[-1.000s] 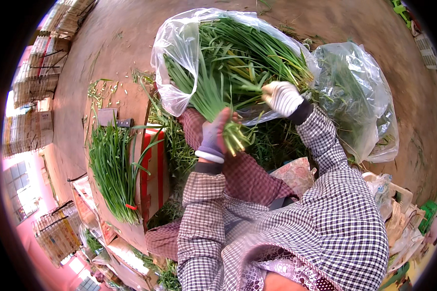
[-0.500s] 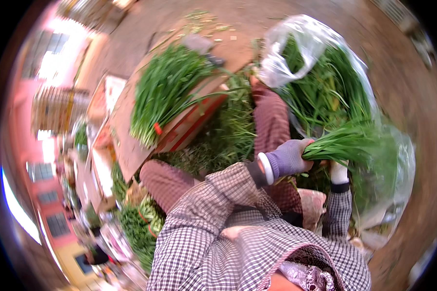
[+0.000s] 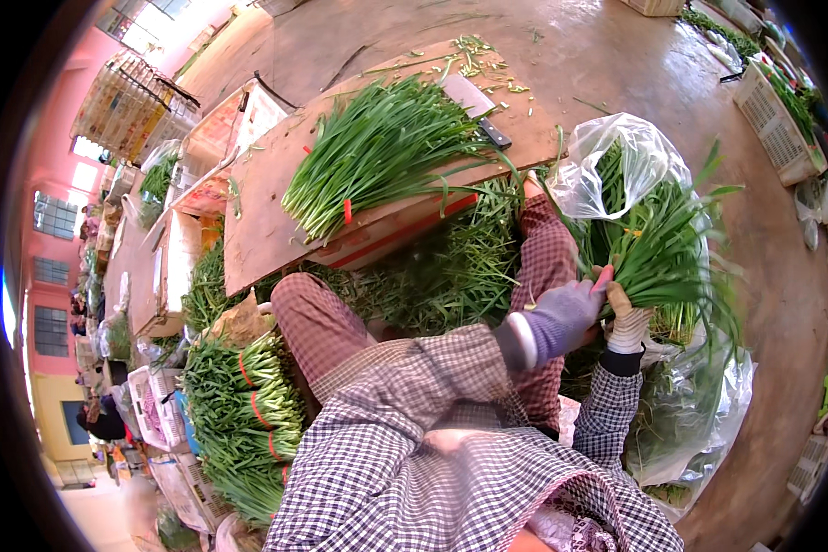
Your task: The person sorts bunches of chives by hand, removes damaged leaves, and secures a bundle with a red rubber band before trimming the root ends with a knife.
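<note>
Both my gloved hands are closed on one loose bunch of garlic chives [image 3: 662, 267], at the right above my lap. My left hand [image 3: 561, 317], in a purple-grey glove, grips near the stem ends, its fingertips by the stems. Beside it my right hand [image 3: 627, 324], in a whitish glove, wraps the bunch from the right. The green leaves fan up and to the right. Just behind the bunch stands an open clear plastic bag [image 3: 598, 193] with more chives in it. Part of the stem ends is hidden by my fingers.
Ahead, a low brown board [image 3: 258, 221] bears a pile of chives [image 3: 386, 147] with red bands and a cleaver [image 3: 467, 96]. Trimmings [image 3: 469, 267] lie between my legs. Banded bundles [image 3: 248, 405] are stacked at my left. A white crate [image 3: 777, 129] stands far right.
The held bunch has swung from lying sideways to leaning upward, its leaves more spread. Both hands stay on it. My view has turned, so the board sits farther right.
</note>
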Motion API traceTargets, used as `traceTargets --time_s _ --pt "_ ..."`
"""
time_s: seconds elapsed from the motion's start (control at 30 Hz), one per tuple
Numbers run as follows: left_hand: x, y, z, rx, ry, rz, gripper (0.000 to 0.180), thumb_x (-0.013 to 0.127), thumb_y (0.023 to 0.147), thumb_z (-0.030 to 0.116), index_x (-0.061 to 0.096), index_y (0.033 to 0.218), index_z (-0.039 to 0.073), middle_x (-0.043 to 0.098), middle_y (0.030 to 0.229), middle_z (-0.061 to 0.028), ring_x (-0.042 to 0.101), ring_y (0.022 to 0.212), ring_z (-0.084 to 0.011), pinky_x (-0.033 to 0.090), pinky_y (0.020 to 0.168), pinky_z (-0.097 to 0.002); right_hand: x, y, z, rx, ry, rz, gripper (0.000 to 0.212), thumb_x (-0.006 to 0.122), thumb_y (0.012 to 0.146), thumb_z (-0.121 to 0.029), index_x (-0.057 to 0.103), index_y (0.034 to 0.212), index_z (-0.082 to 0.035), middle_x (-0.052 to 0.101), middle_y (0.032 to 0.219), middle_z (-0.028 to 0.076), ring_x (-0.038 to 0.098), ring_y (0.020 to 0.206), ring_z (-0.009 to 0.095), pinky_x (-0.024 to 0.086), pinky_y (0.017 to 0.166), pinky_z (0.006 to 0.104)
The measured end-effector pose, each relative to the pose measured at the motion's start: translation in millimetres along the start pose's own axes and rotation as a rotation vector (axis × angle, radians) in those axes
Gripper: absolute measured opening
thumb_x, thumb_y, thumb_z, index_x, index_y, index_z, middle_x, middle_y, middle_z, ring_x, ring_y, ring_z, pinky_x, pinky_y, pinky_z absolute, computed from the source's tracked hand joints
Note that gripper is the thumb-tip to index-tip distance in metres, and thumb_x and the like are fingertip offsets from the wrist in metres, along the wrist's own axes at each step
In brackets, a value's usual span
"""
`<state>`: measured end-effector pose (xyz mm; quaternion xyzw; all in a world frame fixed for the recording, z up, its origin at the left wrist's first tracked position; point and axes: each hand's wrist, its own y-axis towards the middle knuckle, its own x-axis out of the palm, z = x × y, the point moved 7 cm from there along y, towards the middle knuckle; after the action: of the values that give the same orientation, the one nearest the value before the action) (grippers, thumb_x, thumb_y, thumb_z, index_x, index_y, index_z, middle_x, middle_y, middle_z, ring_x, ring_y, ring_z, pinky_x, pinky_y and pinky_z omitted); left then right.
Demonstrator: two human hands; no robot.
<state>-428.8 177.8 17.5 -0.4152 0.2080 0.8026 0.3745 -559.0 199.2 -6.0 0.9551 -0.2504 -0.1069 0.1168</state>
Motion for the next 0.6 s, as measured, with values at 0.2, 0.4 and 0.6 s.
traceTargets --time_s 0.2,0.4,0.6 --pt "-72 -3 -53 -0.092 -0.773 0.070 0.081 0.080 0.078 0.027 0.038 0.140 -0.003 0.059 0.118 -0.0122 0.058 0.107 -0.0190 0.047 0.096 -0.0320 22 41 -37 0.259 0.290 -0.139 0.041 0.075 0.078 -0.006 0.062 0.115 0.004 0.070 0.101 0.013 0.069 0.080 0.020 0.057 0.072 0.0309" --pt "-181 69 -66 -0.036 -1.325 -0.027 0.045 0.071 0.086 0.021 0.058 0.126 0.004 0.067 0.110 -0.0086 0.066 0.096 -0.0198 0.056 0.085 -0.0327 125 75 -89 0.022 0.083 -0.683 0.038 0.078 0.073 -0.013 0.067 0.108 -0.005 0.072 0.097 0.007 0.069 0.085 0.016 0.056 0.077 0.0293" --pt "-291 132 -58 0.266 -1.067 0.254 0.035 0.072 0.084 0.021 0.065 0.111 0.001 0.070 0.098 -0.0092 0.068 0.089 -0.0181 0.056 0.080 -0.0321 168 201 -112 -0.370 -0.281 -0.597 0.034 0.078 0.076 -0.033 0.070 0.095 -0.006 0.071 0.076 0.008 0.069 0.068 0.018 0.057 0.068 0.0310"
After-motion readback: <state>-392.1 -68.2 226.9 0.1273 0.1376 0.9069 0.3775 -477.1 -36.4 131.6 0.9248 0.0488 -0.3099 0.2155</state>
